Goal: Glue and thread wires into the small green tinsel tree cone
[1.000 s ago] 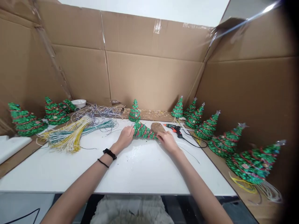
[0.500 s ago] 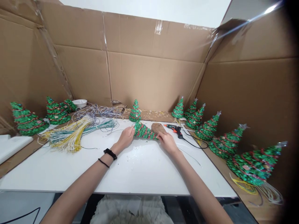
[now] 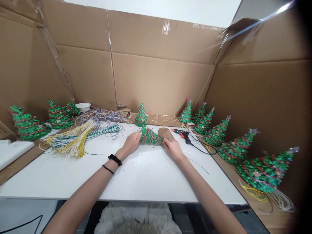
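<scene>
A small green Christmas tree (image 3: 150, 136) with red garland lies tilted on its side between my hands, just above the white table (image 3: 151, 175). My left hand (image 3: 132, 142) is closed on its left end. At its right end, my right hand (image 3: 172, 147) has its fingers closed on the tree, with the fingertips partly hidden. Close beyond my right hand lies a brown, speckled flat piece (image 3: 166, 133). A black and orange glue gun (image 3: 183, 135) rests to the right of it, its cord curving over the table.
Bundled yellow, white and green wires (image 3: 78, 139) lie left, with tangled thin wires (image 3: 104, 115) behind. Decorated trees line both sides, including a large star-topped tree (image 3: 266, 170). One tree (image 3: 141, 116) stands at the back. Cardboard walls (image 3: 161, 78) enclose the table; a white bowl (image 3: 83, 107) sits back left.
My right fingers have shifted slightly at the tree's right end. My left hand stays on the other end, and the things around look unmoved.
</scene>
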`<state>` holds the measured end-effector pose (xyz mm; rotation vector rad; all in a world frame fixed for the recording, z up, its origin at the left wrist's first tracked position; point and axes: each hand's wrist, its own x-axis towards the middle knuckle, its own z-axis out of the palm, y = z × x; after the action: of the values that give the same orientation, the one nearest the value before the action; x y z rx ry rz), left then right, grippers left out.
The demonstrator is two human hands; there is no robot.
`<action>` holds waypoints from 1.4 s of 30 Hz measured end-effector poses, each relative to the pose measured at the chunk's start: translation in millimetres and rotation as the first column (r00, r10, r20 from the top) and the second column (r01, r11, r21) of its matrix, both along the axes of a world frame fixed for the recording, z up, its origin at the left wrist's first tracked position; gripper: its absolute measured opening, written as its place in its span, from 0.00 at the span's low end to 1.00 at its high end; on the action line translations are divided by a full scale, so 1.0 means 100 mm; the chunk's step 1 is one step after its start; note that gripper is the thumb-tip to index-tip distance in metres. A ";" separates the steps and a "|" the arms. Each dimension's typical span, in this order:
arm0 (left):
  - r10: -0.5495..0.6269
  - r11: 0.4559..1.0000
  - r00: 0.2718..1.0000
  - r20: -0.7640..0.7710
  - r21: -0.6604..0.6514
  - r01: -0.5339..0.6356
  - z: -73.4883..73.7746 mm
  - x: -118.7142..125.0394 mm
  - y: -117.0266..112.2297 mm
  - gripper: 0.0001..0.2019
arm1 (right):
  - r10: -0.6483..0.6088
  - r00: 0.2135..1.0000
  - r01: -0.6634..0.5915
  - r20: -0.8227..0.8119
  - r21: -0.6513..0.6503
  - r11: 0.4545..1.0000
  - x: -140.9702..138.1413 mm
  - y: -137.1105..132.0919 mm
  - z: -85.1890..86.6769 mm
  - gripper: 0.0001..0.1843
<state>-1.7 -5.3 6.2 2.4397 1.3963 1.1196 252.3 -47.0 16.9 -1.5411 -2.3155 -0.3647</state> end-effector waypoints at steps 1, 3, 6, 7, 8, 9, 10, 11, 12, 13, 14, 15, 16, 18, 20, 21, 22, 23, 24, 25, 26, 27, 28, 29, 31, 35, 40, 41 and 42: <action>0.003 1.000 1.000 -0.006 -0.004 -0.003 0.00 0.00 0.00 0.18 | -0.014 1.000 0.014 -0.005 -0.010 1.000 0.00 0.00 -0.01 0.11; 0.010 1.000 1.000 -0.019 -0.010 -0.011 0.01 0.00 -0.01 0.18 | -0.036 0.999 0.035 -0.029 -0.041 0.999 0.00 -0.02 0.00 0.12; 0.014 1.000 1.000 -0.025 -0.007 -0.015 0.03 0.00 -0.02 0.17 | -0.074 0.992 0.062 -0.104 -0.113 0.992 0.01 -0.06 0.06 0.13; 0.016 1.000 1.000 -0.024 -0.006 -0.016 0.03 0.00 -0.03 0.17 | -0.093 0.987 0.075 -0.129 -0.138 0.988 0.02 -0.08 0.09 0.13; 0.017 1.000 1.000 -0.023 -0.007 -0.017 0.03 0.00 -0.03 0.17 | -0.118 0.982 0.094 -0.150 -0.159 0.983 0.03 -0.10 0.12 0.14; 0.020 1.000 1.000 -0.020 -0.008 -0.020 0.03 0.00 -0.03 0.17 | -0.141 0.976 0.111 -0.165 -0.178 0.978 0.05 -0.11 0.14 0.13; 0.021 1.000 1.000 -0.018 -0.010 -0.021 0.03 0.00 -0.03 0.18 | -0.155 0.972 0.121 -0.175 -0.193 0.974 0.06 -0.13 0.16 0.12; 0.020 1.000 1.000 -0.016 -0.014 -0.020 0.02 0.00 -0.03 0.18 | -0.158 0.971 0.120 -0.181 -0.204 0.972 0.08 -0.13 0.18 0.10; 0.020 1.000 1.000 -0.014 -0.018 -0.020 0.02 0.00 -0.02 0.18 | -0.153 0.971 0.112 -0.185 -0.211 0.971 0.09 -0.13 0.18 0.08; 0.019 1.000 1.000 -0.011 -0.021 -0.019 0.01 0.00 -0.02 0.18 | -0.140 0.972 0.099 -0.188 -0.215 0.972 0.10 -0.13 0.17 0.07; 0.017 1.000 1.000 -0.009 -0.025 -0.017 0.01 0.00 -0.01 0.18 | -0.123 0.974 0.081 -0.192 -0.213 0.974 0.10 -0.12 0.16 0.06; 0.015 0.999 1.000 -0.006 -0.029 -0.015 0.01 0.00 -0.01 0.18 | -0.105 0.975 0.063 -0.198 -0.206 0.977 0.09 -0.10 0.14 0.07; 0.012 0.999 1.000 -0.003 -0.034 -0.012 0.00 0.00 0.00 0.19 | -0.087 0.975 0.047 -0.205 -0.195 0.980 0.08 -0.09 0.13 0.07; 0.011 0.999 1.000 0.004 -0.049 -0.010 0.00 -0.01 0.00 0.19 | -0.060 0.972 0.021 -0.227 -0.172 0.985 0.05 -0.06 0.10 0.09; 0.017 0.998 1.000 0.015 -0.064 -0.016 0.00 -0.01 0.00 0.19 | -0.048 0.967 0.007 -0.249 -0.165 0.986 0.04 -0.05 0.09 0.09; 0.022 0.997 1.000 0.019 -0.069 -0.021 0.00 -0.01 0.00 0.19 | -0.051 0.966 0.009 -0.252 -0.165 0.986 0.05 -0.05 0.10 0.08; 0.026 0.997 0.999 0.020 -0.072 -0.024 0.00 -0.01 0.00 0.19 | -0.059 0.967 0.017 -0.248 -0.166 0.986 0.07 -0.05 0.12 0.08; 0.028 0.997 0.999 0.020 -0.074 -0.026 0.00 -0.01 0.00 0.19 | -0.074 0.968 0.034 -0.239 -0.166 0.985 0.10 -0.06 0.14 0.10; 0.027 0.997 0.999 0.018 -0.074 -0.026 0.00 -0.01 0.00 0.19 | -0.090 0.970 0.052 -0.226 -0.168 0.984 0.13 -0.07 0.16 0.11; 0.025 0.997 1.000 0.016 -0.074 -0.024 0.00 -0.01 0.00 0.19 | -0.103 0.971 0.066 -0.214 -0.173 0.983 0.16 -0.08 0.17 0.10; 0.023 0.997 1.000 0.015 -0.072 -0.022 0.00 -0.01 0.00 0.19 | -0.110 0.973 0.073 -0.205 -0.180 0.981 0.19 -0.08 0.19 0.09; 0.022 0.997 1.000 0.015 -0.070 -0.021 0.00 -0.01 0.00 0.19 | -0.107 0.974 0.070 -0.199 -0.186 0.980 0.20 -0.08 0.19 0.08; 0.021 0.997 1.000 0.016 -0.068 -0.020 0.00 -0.01 0.00 0.19 | -0.096 0.976 0.059 -0.196 -0.187 0.981 0.20 -0.08 0.19 0.07; 0.021 0.998 1.000 0.016 -0.066 -0.019 0.00 0.00 0.00 0.19 | -0.082 0.977 0.047 -0.198 -0.179 0.983 0.19 -0.08 0.18 0.08; 0.018 0.998 1.000 0.013 -0.062 -0.017 0.01 0.00 0.00 0.20 | -0.062 0.976 0.031 -0.211 -0.146 0.989 0.14 -0.06 0.16 0.08; 0.021 0.998 1.000 0.005 -0.056 -0.021 0.03 0.00 -0.02 0.19 | -0.070 0.975 0.046 -0.211 -0.116 0.992 0.12 -0.05 0.13 0.07; 0.020 0.999 1.000 -0.012 -0.036 -0.020 0.06 0.00 -0.05 0.19 | -0.052 0.985 0.030 -0.167 -0.132 0.991 0.26 -0.06 0.18 0.09; 0.019 0.999 1.000 -0.012 -0.035 -0.019 0.06 0.00 -0.05 0.18 | -0.045 0.986 0.027 -0.158 -0.116 0.993 0.26 -0.06 0.18 0.09; 0.018 0.999 1.000 -0.009 -0.036 -0.019 0.06 0.00 -0.05 0.18 | -0.044 0.988 0.030 -0.149 -0.097 0.995 0.24 -0.05 0.18 0.09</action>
<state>-1.8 -10.4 12.5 2.4145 1.4316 1.0793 276.7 -52.4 35.0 -1.5991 -2.2185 -0.1434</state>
